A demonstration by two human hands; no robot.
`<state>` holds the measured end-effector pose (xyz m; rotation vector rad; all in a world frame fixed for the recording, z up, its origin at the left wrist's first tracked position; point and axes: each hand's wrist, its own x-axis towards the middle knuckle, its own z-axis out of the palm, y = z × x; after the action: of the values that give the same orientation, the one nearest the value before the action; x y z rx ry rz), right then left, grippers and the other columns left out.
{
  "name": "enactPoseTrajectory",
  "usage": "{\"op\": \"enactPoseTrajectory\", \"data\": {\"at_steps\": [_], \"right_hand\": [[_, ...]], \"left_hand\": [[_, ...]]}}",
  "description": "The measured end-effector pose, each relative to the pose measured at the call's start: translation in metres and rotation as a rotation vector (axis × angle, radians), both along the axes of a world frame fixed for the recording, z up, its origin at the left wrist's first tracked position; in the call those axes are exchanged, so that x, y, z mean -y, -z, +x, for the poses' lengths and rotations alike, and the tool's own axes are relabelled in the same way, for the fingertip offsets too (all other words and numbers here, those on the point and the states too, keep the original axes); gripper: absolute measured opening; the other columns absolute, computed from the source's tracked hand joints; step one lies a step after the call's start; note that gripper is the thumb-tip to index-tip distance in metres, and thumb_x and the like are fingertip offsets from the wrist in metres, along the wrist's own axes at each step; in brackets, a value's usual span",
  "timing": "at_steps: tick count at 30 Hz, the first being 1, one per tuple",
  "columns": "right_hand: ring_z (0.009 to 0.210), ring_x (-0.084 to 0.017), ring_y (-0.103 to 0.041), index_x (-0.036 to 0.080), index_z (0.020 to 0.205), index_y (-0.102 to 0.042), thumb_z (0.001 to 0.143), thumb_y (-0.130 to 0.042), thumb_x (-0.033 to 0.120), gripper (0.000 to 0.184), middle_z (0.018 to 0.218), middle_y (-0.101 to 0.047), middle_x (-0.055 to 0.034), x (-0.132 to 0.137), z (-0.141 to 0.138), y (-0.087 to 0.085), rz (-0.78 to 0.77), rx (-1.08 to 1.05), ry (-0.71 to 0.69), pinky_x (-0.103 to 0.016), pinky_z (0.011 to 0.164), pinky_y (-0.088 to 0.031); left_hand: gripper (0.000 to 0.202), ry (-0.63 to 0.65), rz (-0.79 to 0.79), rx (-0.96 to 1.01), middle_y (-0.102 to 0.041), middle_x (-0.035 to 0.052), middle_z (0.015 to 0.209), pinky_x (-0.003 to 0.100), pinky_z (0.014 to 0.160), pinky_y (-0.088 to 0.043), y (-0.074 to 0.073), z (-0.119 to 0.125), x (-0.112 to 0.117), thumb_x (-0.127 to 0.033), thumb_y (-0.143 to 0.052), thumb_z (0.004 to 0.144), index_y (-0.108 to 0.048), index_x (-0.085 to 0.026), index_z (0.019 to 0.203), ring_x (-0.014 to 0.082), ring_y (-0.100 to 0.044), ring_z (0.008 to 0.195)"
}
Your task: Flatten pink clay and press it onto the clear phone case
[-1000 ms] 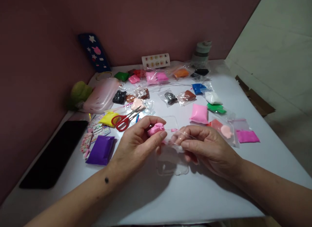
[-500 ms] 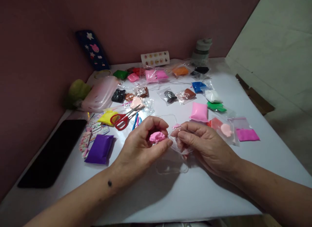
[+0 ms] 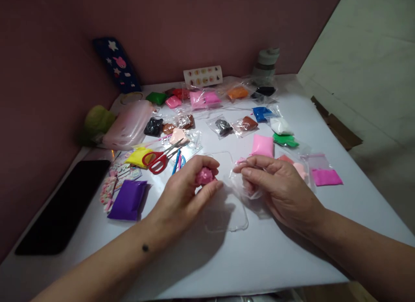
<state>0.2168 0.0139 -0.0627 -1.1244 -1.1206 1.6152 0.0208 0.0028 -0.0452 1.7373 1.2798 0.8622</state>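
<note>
A lump of pink clay (image 3: 205, 176) sits in the curled fingers of my left hand (image 3: 188, 187). My right hand (image 3: 282, 185) pinches a clear plastic bag (image 3: 238, 183), which has a bit of pink at its upper end. A gap separates the two hands. Under them, flat on the white table, lies a clear phone case (image 3: 227, 226), partly covered by my hands. Just beyond my right hand is a pink clay packet (image 3: 262, 145). Red-handled scissors (image 3: 158, 160) and thin blue and pink tools (image 3: 177, 161) lie beyond my left hand.
A purple packet (image 3: 128, 200) and a black phone-like slab (image 3: 65, 207) lie at left. Several bagged clays, such as a magenta one (image 3: 327, 176), spread across the table. Along the wall stand a decorated blue case (image 3: 117, 66), a sticker sheet (image 3: 203, 76) and a bottle (image 3: 266, 64).
My hands have moved a little apart, and the bag has come away from my left hand with my right. The pink clay has turned deeper into my left fingers.
</note>
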Motion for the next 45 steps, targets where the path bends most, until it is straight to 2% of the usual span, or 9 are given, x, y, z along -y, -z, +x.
{"op": "enactPoseTrajectory", "data": {"at_steps": [3, 8, 10, 15, 23, 27, 31, 40, 45], "right_hand": [[0.059, -0.01, -0.043, 0.019, 0.083, -0.071, 0.08, -0.078, 0.032, 0.015, 0.069, -0.057, 0.0007, -0.004, 0.004, -0.003, 0.019, -0.023, 0.09, -0.025, 0.053, -0.03], [0.056, -0.01, -0.04, 0.017, 0.075, -0.071, 0.082, -0.073, 0.029, 0.013, 0.062, -0.051, 0.001, -0.008, 0.004, -0.007, 0.038, -0.118, 0.118, -0.025, 0.054, -0.031], [0.054, -0.01, -0.04, 0.016, 0.074, -0.071, 0.082, -0.071, 0.029, 0.015, 0.057, -0.048, 0.0018, -0.007, 0.003, -0.008, 0.027, -0.138, 0.077, -0.025, 0.053, -0.03], [0.053, -0.007, -0.041, 0.016, 0.075, -0.07, 0.078, -0.074, 0.025, 0.01, 0.062, -0.053, 0.0012, -0.002, 0.003, -0.006, -0.033, -0.143, -0.017, -0.022, 0.05, -0.028], [0.05, -0.006, -0.041, 0.018, 0.082, -0.07, 0.081, -0.063, 0.013, 0.008, 0.058, -0.051, 0.0032, 0.008, 0.001, -0.005, -0.165, -0.214, -0.203, -0.019, 0.048, -0.028], [0.051, -0.005, -0.042, 0.017, 0.081, -0.07, 0.079, -0.073, 0.021, 0.006, 0.061, -0.052, 0.0028, 0.007, -0.002, -0.008, -0.226, -0.261, -0.233, -0.018, 0.049, -0.029], [0.052, -0.005, -0.046, 0.014, 0.075, -0.068, 0.074, -0.082, 0.026, 0.019, 0.062, -0.056, 0.0014, 0.005, -0.003, -0.012, -0.276, -0.267, -0.251, -0.017, 0.05, -0.031], [0.056, -0.005, -0.055, 0.016, 0.073, -0.067, 0.072, -0.084, 0.019, 0.018, 0.065, -0.061, 0.0027, 0.003, -0.002, -0.007, -0.243, -0.281, -0.21, -0.015, 0.054, -0.039], [0.061, -0.006, -0.057, 0.019, 0.083, -0.071, 0.078, -0.081, 0.022, 0.012, 0.072, -0.065, 0.0016, 0.003, 0.0, -0.005, -0.227, -0.274, -0.219, -0.015, 0.057, -0.041]], "left_hand": [[0.028, 0.118, 0.316, -0.301, -0.061, 0.0117, 0.114, 0.04, 0.09, -0.05, 0.012, 0.004, 0.001, -0.011, -0.046, 0.092, -0.052, -0.018, 0.119, 0.023, -0.058, 0.105], [0.041, 0.329, 0.401, -0.508, -0.06, 0.0171, 0.13, 0.053, 0.1, -0.045, 0.018, 0.005, 0.002, -0.01, -0.042, 0.093, -0.047, -0.014, 0.133, 0.0329, -0.049, 0.122], [0.035, 0.322, 0.42, -0.468, -0.062, 0.0166, 0.126, 0.049, 0.099, -0.045, 0.014, 0.002, 0.001, -0.011, -0.043, 0.094, -0.05, -0.013, 0.129, 0.0305, -0.051, 0.119], [0.018, 0.07, 0.449, -0.217, -0.066, 0.005, 0.1, 0.027, 0.083, -0.048, -0.005, -0.005, 0.004, -0.008, -0.053, 0.094, -0.059, -0.018, 0.107, 0.0159, -0.061, 0.093], [0.014, 0.032, 0.208, 0.1, -0.068, 0.0021, 0.096, 0.027, 0.08, -0.049, -0.009, 0.004, 0.01, -0.014, -0.063, 0.09, -0.07, -0.023, 0.099, 0.0158, -0.064, 0.09], [0.022, 0.064, -0.264, 0.338, -0.071, 0.0023, 0.099, 0.027, 0.081, -0.05, -0.006, 0.003, 0.007, -0.023, -0.069, 0.087, -0.069, -0.023, 0.109, 0.0162, -0.065, 0.091], [0.016, 0.109, -0.601, 0.579, -0.065, -0.0018, 0.08, 0.016, 0.058, -0.042, -0.004, 0.003, 0.002, -0.022, -0.075, 0.08, -0.071, -0.02, 0.095, 0.0073, -0.055, 0.065], [0.009, 0.1, -0.662, 0.529, -0.05, -0.0057, 0.059, 0.012, 0.044, -0.031, -0.006, 0.008, 0.003, -0.021, -0.072, 0.08, -0.065, -0.016, 0.081, 0.0036, -0.04, 0.049], [0.018, 0.108, -0.688, 0.575, -0.045, -0.0079, 0.051, 0.009, 0.04, -0.026, -0.01, 0.006, 0.007, -0.03, -0.071, 0.084, -0.058, -0.018, 0.08, 0.0024, -0.035, 0.043]]}}
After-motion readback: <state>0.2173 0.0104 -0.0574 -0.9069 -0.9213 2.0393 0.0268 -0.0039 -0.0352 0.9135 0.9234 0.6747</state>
